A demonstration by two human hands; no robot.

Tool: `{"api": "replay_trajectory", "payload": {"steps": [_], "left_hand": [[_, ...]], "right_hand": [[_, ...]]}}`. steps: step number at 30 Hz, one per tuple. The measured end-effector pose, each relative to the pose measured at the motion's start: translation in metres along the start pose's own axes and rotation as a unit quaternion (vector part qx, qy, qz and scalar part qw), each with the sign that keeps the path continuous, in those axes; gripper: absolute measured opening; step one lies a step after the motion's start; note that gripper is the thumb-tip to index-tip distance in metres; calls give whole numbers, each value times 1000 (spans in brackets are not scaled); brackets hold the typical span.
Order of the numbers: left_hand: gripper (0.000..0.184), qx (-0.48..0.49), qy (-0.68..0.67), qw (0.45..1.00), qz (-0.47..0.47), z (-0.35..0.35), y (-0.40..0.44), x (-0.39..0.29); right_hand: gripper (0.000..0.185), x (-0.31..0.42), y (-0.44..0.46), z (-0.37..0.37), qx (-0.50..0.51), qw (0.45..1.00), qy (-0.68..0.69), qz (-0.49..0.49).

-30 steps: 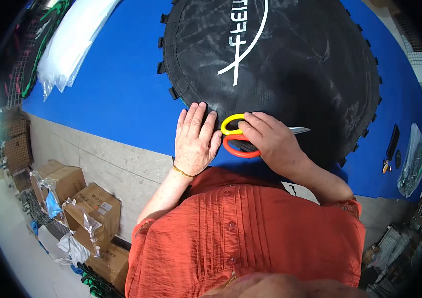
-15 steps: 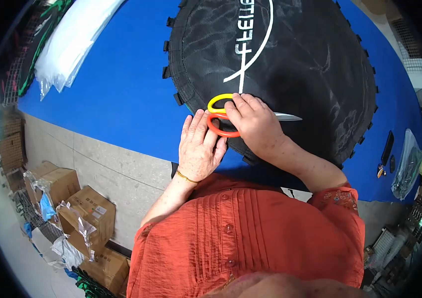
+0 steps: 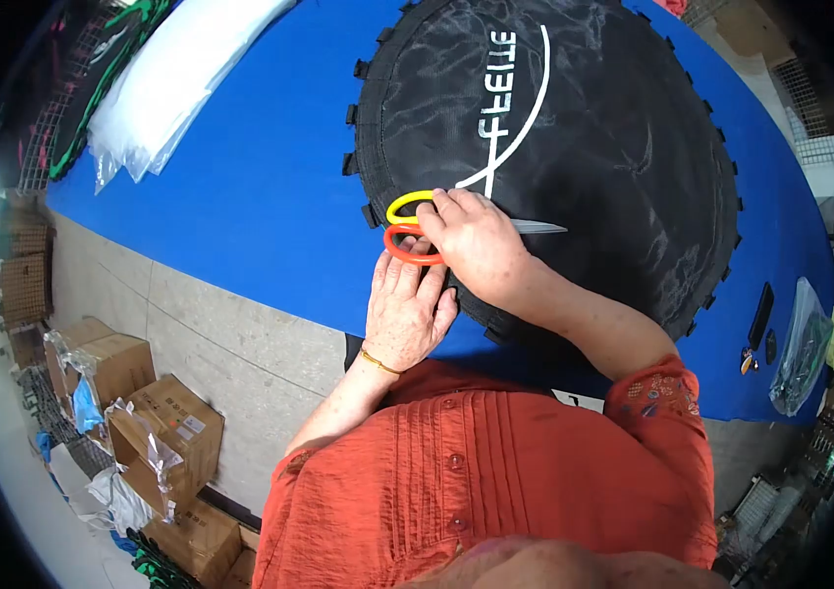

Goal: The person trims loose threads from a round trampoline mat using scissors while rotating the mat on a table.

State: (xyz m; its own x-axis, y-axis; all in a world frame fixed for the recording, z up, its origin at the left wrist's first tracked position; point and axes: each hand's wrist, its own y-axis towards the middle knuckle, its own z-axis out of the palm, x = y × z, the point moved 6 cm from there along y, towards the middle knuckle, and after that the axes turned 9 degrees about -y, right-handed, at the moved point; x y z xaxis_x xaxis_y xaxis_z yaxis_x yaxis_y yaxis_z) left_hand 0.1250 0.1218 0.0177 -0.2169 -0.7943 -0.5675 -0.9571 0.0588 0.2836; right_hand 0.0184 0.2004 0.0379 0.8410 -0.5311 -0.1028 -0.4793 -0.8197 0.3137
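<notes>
Scissors (image 3: 540,227) moved left, gripped by my right hand (image 3: 479,245); my open left hand (image 3: 403,319) touches the mat (image 3: 603,147); blue bench (image 3: 260,167), boxes (image 3: 191,432) lower left.

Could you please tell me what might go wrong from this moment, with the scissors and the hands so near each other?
First, the right hand holds the scissors with the blade over the black mat; if it dips, the tip could snag or scratch the fabric. Second, the red handle overlaps the fingertips of the left hand, so a sudden turn might knock them.
</notes>
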Motion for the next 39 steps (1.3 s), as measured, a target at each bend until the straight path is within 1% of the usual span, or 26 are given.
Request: {"api": "replay_trajectory", "payload": {"steps": [3,4,5,7,9,12,15,18,21,22,25,27,29,30,39], "left_hand": [[53,-7,1,1000,6,0,2,-2],[53,-11,3,1000,8,-1,3,-4],[54,-9,5,1000,9,-2,3,-4],[55,-8,7,1000,8,-2,3,-5],[55,-6,9,1000,8,-2,3,-5],[53,-8,9,1000,6,-3,3,-5],[53,-6,11,1000,6,-5,4,-6],[53,-8,10,1000,8,-5,3,-6],[53,-11,7,1000,11,-4,3,-5],[53,-12,5,1000,11,-4,2,-5],[54,-12,0,1000,12,-4,2,-3],[54,-10,-1,1000,10,-3,2,-1],[54,-13,-2,1000,10,-3,2,0],[53,-14,-4,1000,10,-3,1,0],[54,-7,-11,1000,3,-1,2,4]], "right_hand": [[28,-12,17,4,-9,1000,17,-2],[29,-17,29,5,32,999,25,8],[35,-22,41,12,50,998,19,24],[32,-32,63,26,65,997,13,40],[28,-42,83,34,51,998,-5,42],[24,-58,112,45,77,994,-62,52],[20,-80,130,54,75,992,-68,77],[17,-102,144,61,71,992,-29,103],[15,-121,159,69,68,991,-29,116],[15,-127,163,71,61,992,-27,104],[20,-150,180,76,92,987,-32,132],[19,-172,192,88,103,981,-49,154],[19,-197,200,96,83,982,-57,162],[20,-207,200,95,69,984,-68,151],[24,-306,206,112,89,964,-113,223]]}}
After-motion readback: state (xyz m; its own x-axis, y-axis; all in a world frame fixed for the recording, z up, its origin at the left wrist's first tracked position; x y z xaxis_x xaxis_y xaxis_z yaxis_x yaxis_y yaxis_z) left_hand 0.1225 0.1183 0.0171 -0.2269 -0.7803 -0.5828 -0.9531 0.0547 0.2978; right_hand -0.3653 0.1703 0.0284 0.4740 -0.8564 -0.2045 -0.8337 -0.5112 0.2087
